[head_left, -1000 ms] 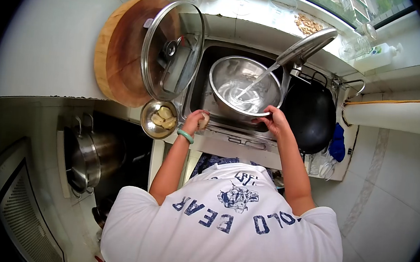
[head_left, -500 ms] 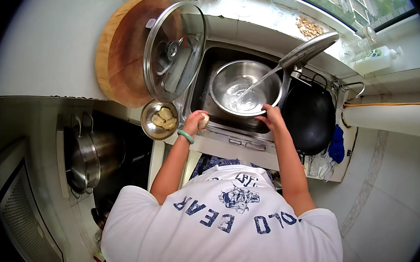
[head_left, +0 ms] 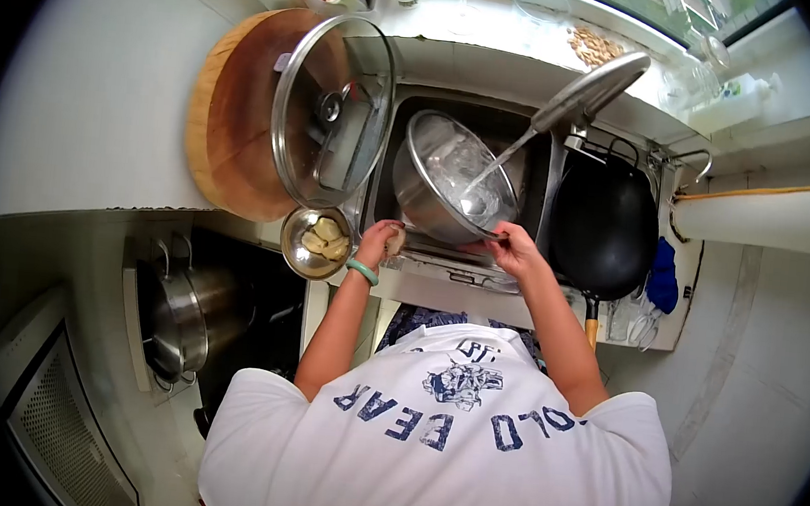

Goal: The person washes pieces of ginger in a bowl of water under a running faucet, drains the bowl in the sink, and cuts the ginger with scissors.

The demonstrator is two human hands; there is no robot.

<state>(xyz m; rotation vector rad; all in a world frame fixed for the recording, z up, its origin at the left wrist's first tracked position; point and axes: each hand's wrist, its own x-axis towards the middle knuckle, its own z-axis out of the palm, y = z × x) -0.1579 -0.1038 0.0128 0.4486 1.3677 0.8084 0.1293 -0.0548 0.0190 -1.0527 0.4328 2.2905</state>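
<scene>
Our right grip (head_left: 513, 250) pinches the likely slick, rigid steel bowl (head_left: 420, 195) at its best handhold, the rim, left grip (head_left: 376, 243) clasping a pale lump (head_left: 395, 242).

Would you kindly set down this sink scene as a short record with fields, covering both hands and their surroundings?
left hand: holds a small pale item, identity unclear
right hand: grips the metal bowl near its rim
metal bowl: tilted at the sink, water inside
faucet: running into metal bowl
near left hand: small bowl of pale yellow pieces
right of sink: black wok
left of sink: round wooden board, glass lid
</scene>
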